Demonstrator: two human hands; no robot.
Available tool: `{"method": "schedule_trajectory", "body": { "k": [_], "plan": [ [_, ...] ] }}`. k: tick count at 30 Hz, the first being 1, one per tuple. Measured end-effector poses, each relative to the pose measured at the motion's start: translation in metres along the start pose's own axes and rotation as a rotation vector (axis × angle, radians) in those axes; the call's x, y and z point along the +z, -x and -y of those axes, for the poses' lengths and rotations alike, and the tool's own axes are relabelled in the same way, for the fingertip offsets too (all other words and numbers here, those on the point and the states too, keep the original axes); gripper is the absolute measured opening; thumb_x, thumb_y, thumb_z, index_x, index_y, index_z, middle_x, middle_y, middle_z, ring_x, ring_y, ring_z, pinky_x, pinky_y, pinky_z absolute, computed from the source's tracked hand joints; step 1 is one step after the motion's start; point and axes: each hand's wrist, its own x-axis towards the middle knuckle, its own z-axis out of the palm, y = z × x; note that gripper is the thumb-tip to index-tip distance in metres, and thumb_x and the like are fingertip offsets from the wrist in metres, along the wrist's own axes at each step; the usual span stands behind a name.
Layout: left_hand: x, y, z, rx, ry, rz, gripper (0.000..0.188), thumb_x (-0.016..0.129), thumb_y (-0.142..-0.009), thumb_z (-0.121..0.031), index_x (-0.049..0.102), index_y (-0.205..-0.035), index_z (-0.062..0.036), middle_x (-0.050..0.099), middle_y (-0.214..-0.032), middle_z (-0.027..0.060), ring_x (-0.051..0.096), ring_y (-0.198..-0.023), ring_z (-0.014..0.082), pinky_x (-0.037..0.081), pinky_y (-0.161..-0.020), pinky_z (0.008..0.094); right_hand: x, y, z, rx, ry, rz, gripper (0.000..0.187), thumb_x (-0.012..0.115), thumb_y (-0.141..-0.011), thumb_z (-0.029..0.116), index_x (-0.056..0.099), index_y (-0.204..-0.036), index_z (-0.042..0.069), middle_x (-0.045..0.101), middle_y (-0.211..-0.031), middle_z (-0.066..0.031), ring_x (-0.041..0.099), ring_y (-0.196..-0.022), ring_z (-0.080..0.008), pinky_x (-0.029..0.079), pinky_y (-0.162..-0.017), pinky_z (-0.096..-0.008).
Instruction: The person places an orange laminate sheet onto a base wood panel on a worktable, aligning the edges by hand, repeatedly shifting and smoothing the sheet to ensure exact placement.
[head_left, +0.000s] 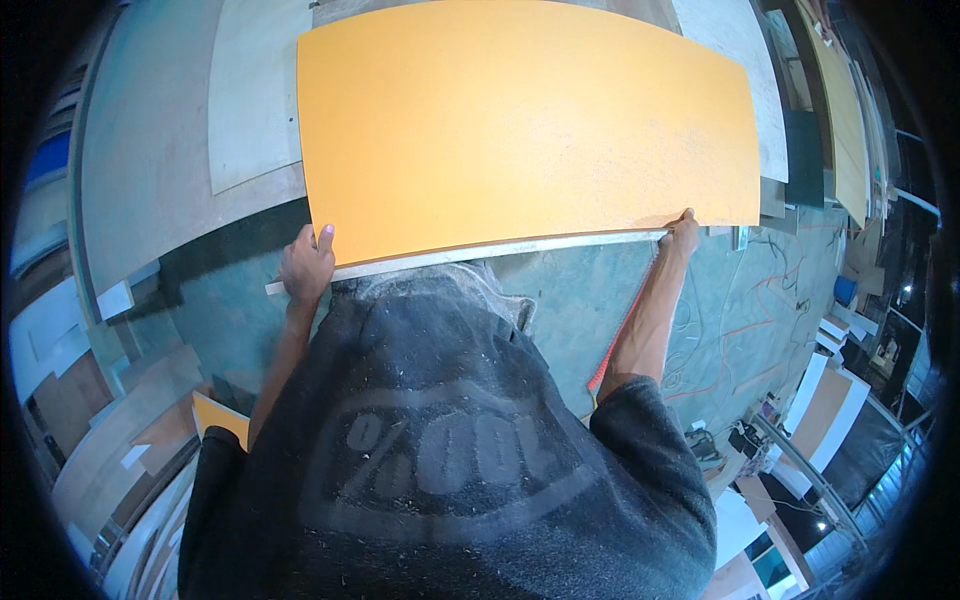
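A large orange panel (520, 130) lies flat in front of me, some dust or scuffs on its right half. Along its near edge runs a pale narrow strip (480, 250), its left end sticking out past the panel's corner. My left hand (307, 262) is closed on the panel's near left corner, thumb up at the edge and the other fingers mostly hidden. At the near edge, close to the right corner, my right hand (681, 236) grips the panel, with its underside fingers out of sight.
Pale boards (255, 100) lie under and beside the panel. More sheets stand on the right (845, 110) and offcuts pile up at lower left (130, 430). A red coiled hose (625, 320) hangs by my right forearm; cables (750, 325) cross the greenish floor (560, 300).
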Motion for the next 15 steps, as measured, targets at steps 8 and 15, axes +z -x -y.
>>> {"method": "schedule_trajectory", "body": {
  "k": [8,15],
  "plan": [
    [0.000,-0.005,0.008,0.073,0.074,0.027,0.045,0.062,-0.101,-0.047,0.067,-0.096,-0.0027,0.070,-0.082,0.0238,0.069,-0.084,0.0491,0.051,-0.075,0.0578,0.003,-0.009,-0.002,0.072,0.020,-0.024,0.031,0.062,-0.104,0.014,0.060,-0.124,-0.010,0.069,-0.118,-0.0177,0.070,-0.101,-0.0302,0.061,-0.083,-0.0465],
    [0.008,-0.013,-0.025,0.250,0.102,0.125,0.045,0.062,-0.101,-0.045,0.069,-0.096,-0.0005,0.070,-0.081,0.0270,0.070,-0.084,0.0497,0.053,-0.077,0.0601,-0.057,-0.057,0.044,-0.134,0.006,0.028,0.056,0.072,-0.097,0.021,0.053,-0.136,-0.014,0.067,-0.125,-0.0237,0.069,-0.107,-0.0354,0.058,-0.089,-0.0477]
  ]
}}
